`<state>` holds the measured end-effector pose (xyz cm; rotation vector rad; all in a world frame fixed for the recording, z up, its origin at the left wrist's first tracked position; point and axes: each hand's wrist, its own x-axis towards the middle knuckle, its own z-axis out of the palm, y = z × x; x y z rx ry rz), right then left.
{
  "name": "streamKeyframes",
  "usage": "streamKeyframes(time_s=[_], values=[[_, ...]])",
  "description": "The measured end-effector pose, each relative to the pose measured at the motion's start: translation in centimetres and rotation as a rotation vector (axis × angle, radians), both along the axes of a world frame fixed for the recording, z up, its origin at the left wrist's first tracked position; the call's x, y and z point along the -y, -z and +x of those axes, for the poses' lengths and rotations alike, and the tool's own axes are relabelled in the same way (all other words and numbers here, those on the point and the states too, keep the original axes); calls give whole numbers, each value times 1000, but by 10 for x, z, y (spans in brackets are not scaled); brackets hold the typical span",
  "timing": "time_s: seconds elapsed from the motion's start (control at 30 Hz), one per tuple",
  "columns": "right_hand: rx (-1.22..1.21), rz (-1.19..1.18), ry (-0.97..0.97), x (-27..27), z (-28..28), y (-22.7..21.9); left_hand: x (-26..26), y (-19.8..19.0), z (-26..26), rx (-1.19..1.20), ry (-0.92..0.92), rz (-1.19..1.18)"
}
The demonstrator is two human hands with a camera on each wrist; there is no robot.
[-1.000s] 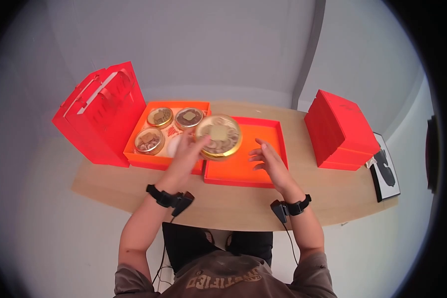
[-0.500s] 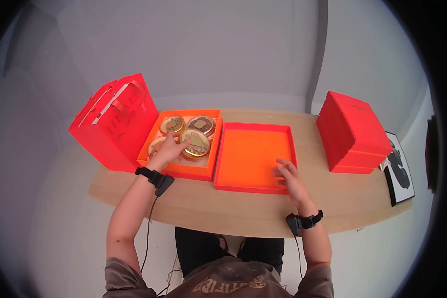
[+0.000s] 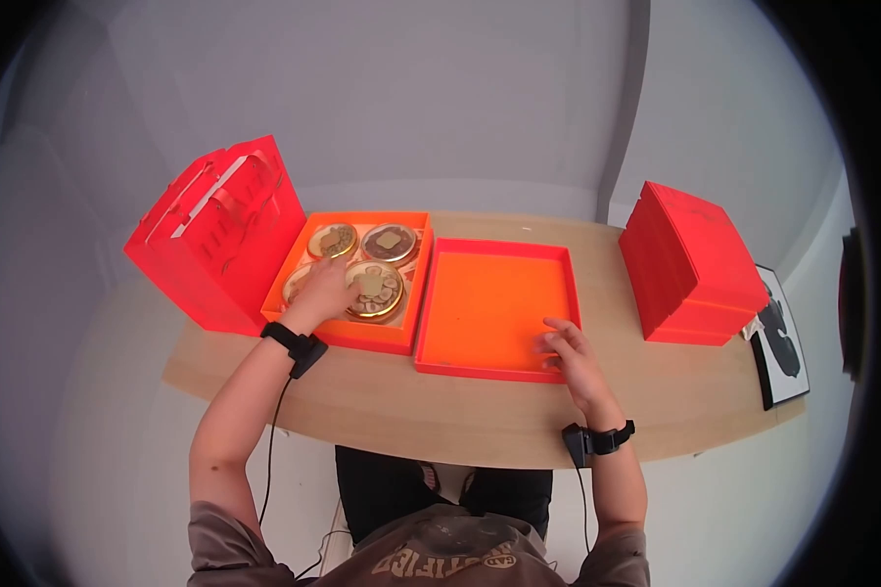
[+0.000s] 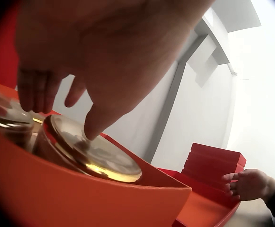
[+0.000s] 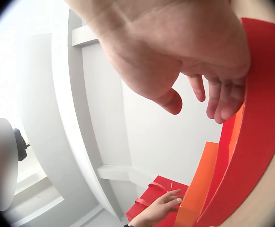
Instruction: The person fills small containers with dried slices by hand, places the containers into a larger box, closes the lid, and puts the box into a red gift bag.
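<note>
Inside the orange-lined red gift box sit several round clear jars with gold rims. My left hand is over the near jars, its thumb resting on the lid of the near-right jar. In the left wrist view its other fingers reach down by the neighbouring jar. The near-left jar is partly hidden under this hand in the head view. My right hand hovers with relaxed fingers over the right edge of the shallow orange-lined box lid, holding nothing.
A red gift bag with ribbon handles stands left of the box. Stacked red boxes stand at the table's right, beside a framed picture lying at the edge. A grey wall rises behind the table.
My left hand has carried the near-right jar left from over the lid and lowered it into the box, then loosened its hold. My right hand has drawn back towards the lid's near right corner.
</note>
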<state>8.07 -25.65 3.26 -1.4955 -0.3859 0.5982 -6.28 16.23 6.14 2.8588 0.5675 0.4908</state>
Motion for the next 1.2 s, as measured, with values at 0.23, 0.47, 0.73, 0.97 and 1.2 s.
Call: streamKeyframes(time_s=[0.23,0.47,0.73,0.97,1.2], values=[[2,-12,-5,-2,0,2,27,-31,-3,-229,101,-191],[5,-20,1,-3,-1,2,6,-17,2,-302,249,-195],[4,6,-4,-4,0,7,4,-7,0,-353,217,-245],[42,-7,-10,0,-1,4,19,7,-18,-74,226,-45],[227,-23,154,32,13,11,47,-8,-55,98,340,-85]])
